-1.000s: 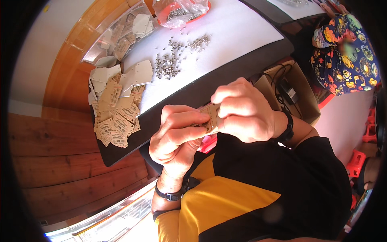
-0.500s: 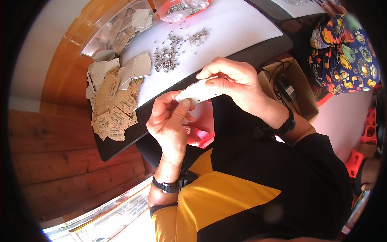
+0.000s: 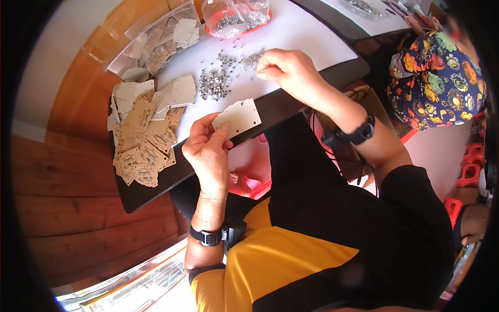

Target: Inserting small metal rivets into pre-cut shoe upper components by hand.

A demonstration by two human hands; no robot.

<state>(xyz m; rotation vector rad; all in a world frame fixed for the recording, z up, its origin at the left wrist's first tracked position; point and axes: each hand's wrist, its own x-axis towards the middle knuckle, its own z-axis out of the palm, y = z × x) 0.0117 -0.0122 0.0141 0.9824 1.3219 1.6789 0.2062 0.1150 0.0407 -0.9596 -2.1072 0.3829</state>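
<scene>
My left hand (image 3: 207, 151) pinches a flat beige plastic plate (image 3: 240, 116) with small holes, held over the table's near edge. My right hand (image 3: 285, 68) is stretched out over the white mat (image 3: 306, 36), fingertips curled down at a scatter of small silver metal pieces (image 3: 253, 57). Whether those fingers hold a piece cannot be seen. A larger heap of the same silver pieces (image 3: 214, 86) lies just left of that hand.
A pile of beige and tan plates (image 3: 143, 135) covers the table's left end, beside a clear bin of more plates (image 3: 153, 44). An orange tray under a plastic bag (image 3: 234, 15) sits at the back. A person in floral fabric (image 3: 436, 78) is at right.
Both hands had been together on the plate near my chest. The right hand let go and reached out to the silver pieces; the left hand kept the plate and lowered it toward the table edge.
</scene>
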